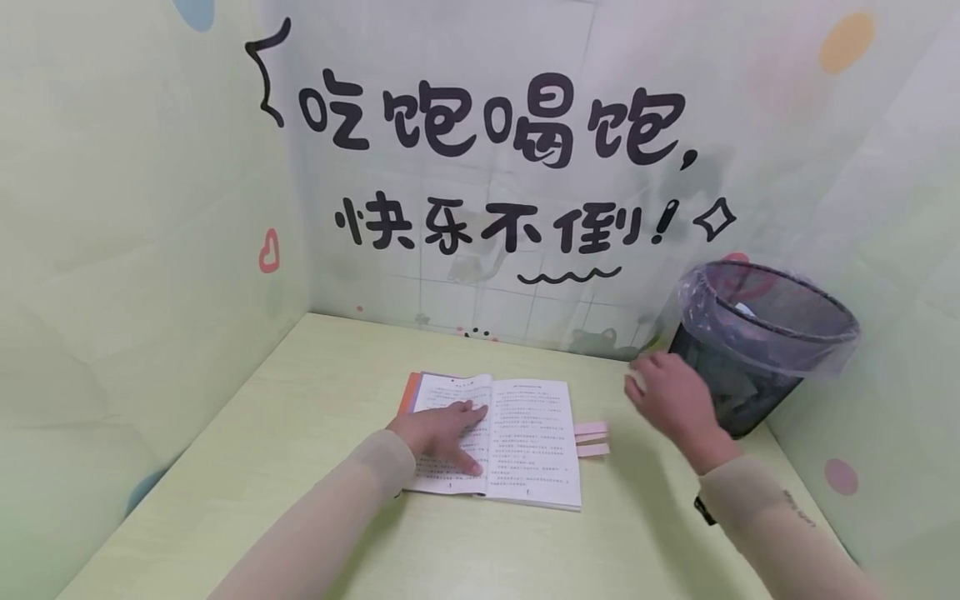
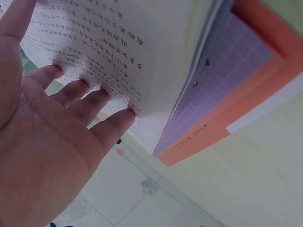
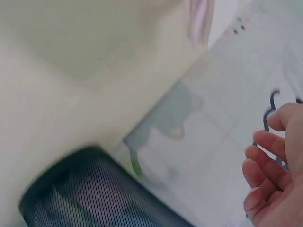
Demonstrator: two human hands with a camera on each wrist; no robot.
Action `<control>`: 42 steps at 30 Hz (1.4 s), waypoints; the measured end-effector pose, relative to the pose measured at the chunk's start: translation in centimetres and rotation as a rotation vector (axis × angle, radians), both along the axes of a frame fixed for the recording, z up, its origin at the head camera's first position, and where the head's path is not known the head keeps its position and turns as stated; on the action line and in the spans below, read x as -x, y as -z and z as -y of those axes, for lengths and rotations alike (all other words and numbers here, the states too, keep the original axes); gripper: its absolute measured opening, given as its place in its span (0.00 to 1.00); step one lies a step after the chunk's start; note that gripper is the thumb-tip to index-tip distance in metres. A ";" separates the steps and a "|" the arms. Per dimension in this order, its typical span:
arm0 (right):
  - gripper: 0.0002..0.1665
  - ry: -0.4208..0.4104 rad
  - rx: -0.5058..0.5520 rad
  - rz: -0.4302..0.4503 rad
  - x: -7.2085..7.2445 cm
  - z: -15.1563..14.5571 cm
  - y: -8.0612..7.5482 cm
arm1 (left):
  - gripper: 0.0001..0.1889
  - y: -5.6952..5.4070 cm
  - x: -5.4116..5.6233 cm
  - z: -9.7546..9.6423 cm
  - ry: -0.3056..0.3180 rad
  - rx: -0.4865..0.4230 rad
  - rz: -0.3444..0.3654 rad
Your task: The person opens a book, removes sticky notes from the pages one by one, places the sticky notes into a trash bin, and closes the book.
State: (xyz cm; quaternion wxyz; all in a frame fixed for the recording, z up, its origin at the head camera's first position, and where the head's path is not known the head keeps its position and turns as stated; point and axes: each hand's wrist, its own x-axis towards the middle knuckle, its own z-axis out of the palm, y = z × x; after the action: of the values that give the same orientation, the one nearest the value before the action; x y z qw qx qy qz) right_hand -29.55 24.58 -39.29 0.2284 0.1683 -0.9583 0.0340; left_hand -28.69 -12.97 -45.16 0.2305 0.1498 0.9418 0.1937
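An open book (image 1: 531, 446) lies on the table, its printed pages facing up. My left hand (image 1: 444, 433) rests on the left page with fingers spread, the fingertips touching the paper near the spine. In the left wrist view, the orange cover (image 2: 203, 137) and a purple sheet stick out past the page edge. Pink paper tabs (image 1: 592, 451) project from the book's right side. My right hand (image 1: 675, 402) is raised beside a black mesh waste bin (image 1: 723, 379). Its fingers (image 3: 267, 161) are loosely bent, and nothing shows between them.
The bin is lined with a clear plastic bag (image 1: 697, 312), with something small and white inside. It stands at the table's (image 1: 247, 467) back right corner. Printed fabric walls (image 1: 480, 175) enclose the back and both sides. A small black object (image 1: 705, 510) shows by the right sleeve.
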 end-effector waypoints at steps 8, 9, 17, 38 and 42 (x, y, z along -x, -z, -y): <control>0.19 -0.004 -0.048 0.172 -0.7 4.5 5.6 | 0.58 -0.2 -0.1 0.2 0.016 -0.027 -0.010; 0.21 0.009 -0.052 0.204 -0.7 4.9 6.0 | 0.58 -0.2 -0.1 0.2 0.018 -0.025 -0.013; 0.33 0.117 -0.042 0.375 0.1 6.8 7.9 | 0.58 -0.1 -0.3 0.1 0.019 -0.019 -0.019; 0.31 0.114 -0.077 0.371 -0.5 9.7 7.7 | 0.58 0.2 0.0 0.0 0.015 -0.019 -0.022; 0.28 0.075 -0.071 0.367 -1.0 10.4 7.2 | 0.58 0.2 0.1 0.0 0.013 -0.020 -0.020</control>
State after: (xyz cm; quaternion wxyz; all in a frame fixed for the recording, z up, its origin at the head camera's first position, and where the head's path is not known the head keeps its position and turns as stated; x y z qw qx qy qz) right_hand -28.53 14.19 -46.45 0.0449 0.1315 -0.9901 0.0220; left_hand -28.75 -13.01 -45.36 0.2206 0.1605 0.9410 0.2001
